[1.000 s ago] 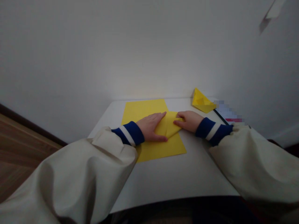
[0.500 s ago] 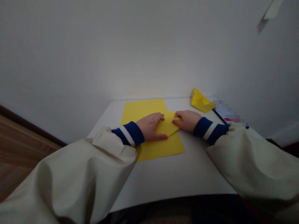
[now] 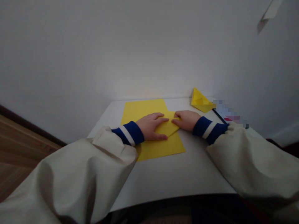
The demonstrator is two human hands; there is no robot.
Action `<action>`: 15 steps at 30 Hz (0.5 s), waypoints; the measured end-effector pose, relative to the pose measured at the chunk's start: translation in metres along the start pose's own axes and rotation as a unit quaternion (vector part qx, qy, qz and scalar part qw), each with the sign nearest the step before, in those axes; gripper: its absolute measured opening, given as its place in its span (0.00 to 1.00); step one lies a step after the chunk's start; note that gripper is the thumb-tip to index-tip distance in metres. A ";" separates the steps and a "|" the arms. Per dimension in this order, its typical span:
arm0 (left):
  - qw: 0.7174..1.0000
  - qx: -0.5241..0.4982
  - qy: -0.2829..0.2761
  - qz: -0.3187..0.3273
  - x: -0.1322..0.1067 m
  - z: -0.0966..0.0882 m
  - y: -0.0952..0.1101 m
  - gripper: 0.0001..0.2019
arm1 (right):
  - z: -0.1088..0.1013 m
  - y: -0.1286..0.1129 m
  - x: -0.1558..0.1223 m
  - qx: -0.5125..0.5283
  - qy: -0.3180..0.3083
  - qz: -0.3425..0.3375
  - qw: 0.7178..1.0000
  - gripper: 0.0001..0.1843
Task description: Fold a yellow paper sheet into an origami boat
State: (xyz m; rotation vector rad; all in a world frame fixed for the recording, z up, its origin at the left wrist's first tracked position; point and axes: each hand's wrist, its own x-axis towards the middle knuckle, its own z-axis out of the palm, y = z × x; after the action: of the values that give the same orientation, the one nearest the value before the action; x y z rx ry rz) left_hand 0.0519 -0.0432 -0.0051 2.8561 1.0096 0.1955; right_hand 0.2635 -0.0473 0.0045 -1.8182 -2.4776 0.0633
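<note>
A partly folded piece of yellow paper lies on top of a flat yellow sheet on the white table. My left hand lies flat on the folded piece's left side, fingers stretched out and pressing it down. My right hand rests at the piece's right corner with its fingers curled and pinched on the paper's edge. Both arms wear cream sleeves with blue and white cuffs.
A finished folded yellow paper shape stands at the table's back right corner. Beside it lie a dark pencil-like stick and a blurred booklet. A white wall rises right behind the table; wooden floor shows on the left.
My left hand's fingers have slid a little to the right across the folded piece. My right hand has shifted slightly left. The paper itself stays in place.
</note>
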 end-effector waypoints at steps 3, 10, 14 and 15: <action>1.000 0.003 -0.001 0.004 0.000 0.000 -0.001 0.40 | 0.000 0.000 0.000 -0.001 -0.001 0.002 1.000 0.20; 0.999 0.010 0.002 0.047 0.001 0.001 -0.003 0.29 | 0.002 0.001 0.000 -0.004 0.009 -0.008 1.000 0.19; 0.997 0.009 0.016 0.071 0.002 0.000 -0.003 0.27 | 0.001 0.001 0.000 -0.006 0.008 -0.010 1.000 0.19; 0.997 0.009 0.019 0.076 0.002 -0.001 -0.002 0.26 | 0.001 0.001 0.000 -0.007 0.008 -0.009 1.000 0.19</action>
State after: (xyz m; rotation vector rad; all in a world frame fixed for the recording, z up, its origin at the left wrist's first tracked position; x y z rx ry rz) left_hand 0.0523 -0.0403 -0.0047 2.9581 0.8035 0.2546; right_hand 0.2641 -0.0476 0.0034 -1.7946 -2.4893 0.0290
